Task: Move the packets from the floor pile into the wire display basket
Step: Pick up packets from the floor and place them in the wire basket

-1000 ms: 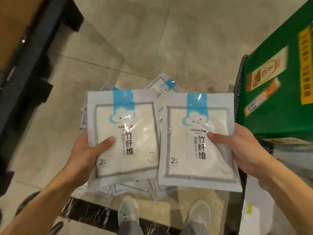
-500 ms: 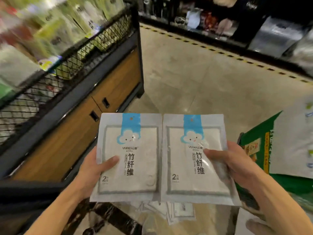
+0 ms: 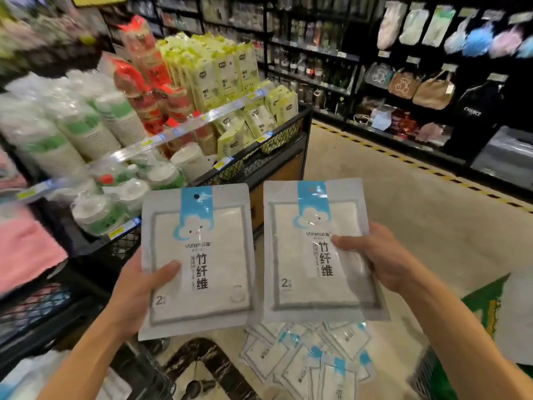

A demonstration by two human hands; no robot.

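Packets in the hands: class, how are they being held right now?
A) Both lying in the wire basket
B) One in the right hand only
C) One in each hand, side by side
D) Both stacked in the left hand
C: the left hand grips one packet and the right hand grips another packet, side by side.

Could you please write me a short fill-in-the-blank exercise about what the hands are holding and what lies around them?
1. Each hand holds ____ packet: the left hand one, the right hand another.
2. The stripe atop the left packet is ____.
3. More packets lie in a pile on the ____.
4. The right packet shows the digit ____.

Missing words: one; blue; floor; 2
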